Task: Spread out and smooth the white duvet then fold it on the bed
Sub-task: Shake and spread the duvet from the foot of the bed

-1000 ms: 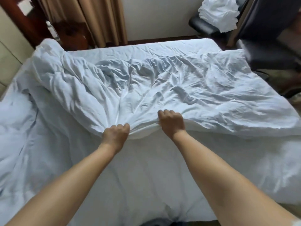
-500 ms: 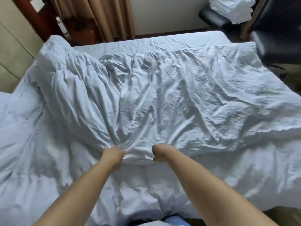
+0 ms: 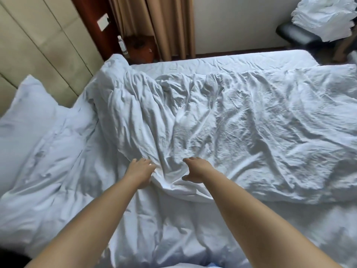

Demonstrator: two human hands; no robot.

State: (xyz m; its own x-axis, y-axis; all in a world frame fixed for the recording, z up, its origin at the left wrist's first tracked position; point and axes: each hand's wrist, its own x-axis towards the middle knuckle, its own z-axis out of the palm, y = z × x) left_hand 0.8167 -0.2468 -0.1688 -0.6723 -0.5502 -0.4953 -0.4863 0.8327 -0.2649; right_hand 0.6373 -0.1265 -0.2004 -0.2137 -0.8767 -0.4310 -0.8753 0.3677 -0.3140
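Left hand (image 3: 140, 171): at the duvet's near folded edge, fingers spread and resting on the cloth; whether it pinches any is hard to tell.
Right hand (image 3: 195, 171): just right of the left one, fingers loose and apart, thumb low, touching the same edge, nothing gripped.
Duvet (image 3: 241, 128): white, heavily creased, its upper layer doubled over across the bed (image 3: 222, 60), bunched toward the hands.
Pillow (image 3: 23, 117): left of the duvet, against the headboard.
Chair (image 3: 295, 34): beyond the duvet's far right corner, carrying white linen (image 3: 324, 15).
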